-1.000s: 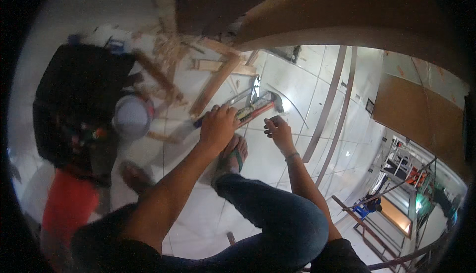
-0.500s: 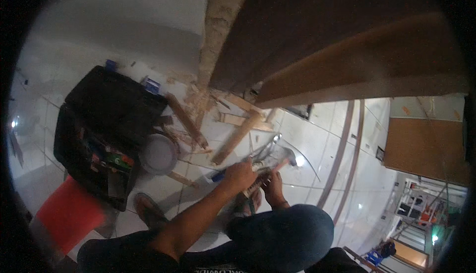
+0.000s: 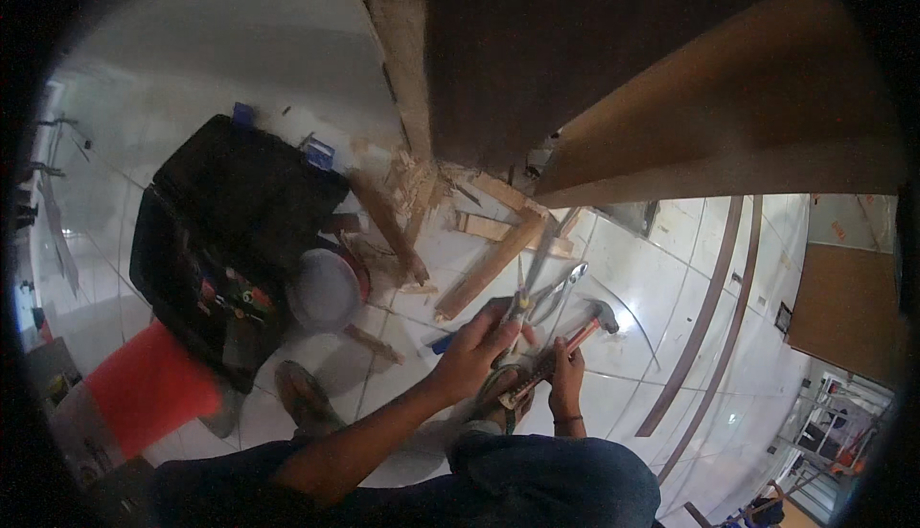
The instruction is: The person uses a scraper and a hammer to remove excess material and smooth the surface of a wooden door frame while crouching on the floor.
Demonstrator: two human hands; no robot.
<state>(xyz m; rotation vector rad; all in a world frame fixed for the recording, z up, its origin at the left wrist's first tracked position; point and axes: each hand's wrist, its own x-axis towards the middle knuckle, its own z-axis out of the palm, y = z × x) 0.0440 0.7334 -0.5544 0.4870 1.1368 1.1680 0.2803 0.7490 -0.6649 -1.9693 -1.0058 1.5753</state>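
Note:
My right hand is wrapped round the handle of a claw hammer, which has a reddish handle and a dark metal head pointing up and to the right. Close beside it, my left hand is closed on a slim tool with a bit of yellow on it. Its exact kind is blurred and partly hidden by my fingers. Just beyond lies a shiny metal tool, apparently pliers or a wrench; whether my left hand touches it I cannot tell. Both hands are above my sandalled foot.
At the left, a black toolbox lies open with tools inside, next to a round grey lid or bucket and a red object. Wood pieces and splinters litter the white tiles. A large brown panel stands ahead; long strips lie right.
The view has shifted, so the scene sits farther right and tilted. My hands have drawn a little apart, and the hammer now shows more fully in my right hand.

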